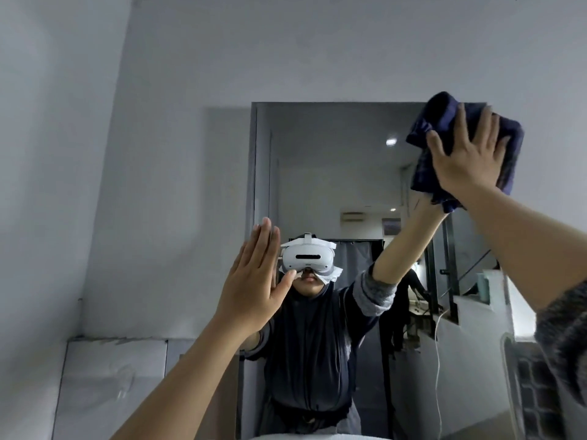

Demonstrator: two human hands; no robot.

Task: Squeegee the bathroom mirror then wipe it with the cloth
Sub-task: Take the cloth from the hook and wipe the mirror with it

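The bathroom mirror (330, 173) hangs on the pale wall ahead, its frame running from centre to right. My right hand (467, 157) presses a dark blue cloth (444, 117) flat against the mirror's top right corner, fingers spread over it. My left hand (254, 281) is flat, fingers together and pointing up, at the mirror's left edge and holds nothing. No squeegee is in view. The mirror reflects a person in dark clothes wearing a white headset, with both arms raised.
A pale wall (95, 154) fills the left and top of the view. A white panel or ledge (111, 376) sits low on the left. The mirror reflects a dark doorway, a stair rail and ceiling lights.
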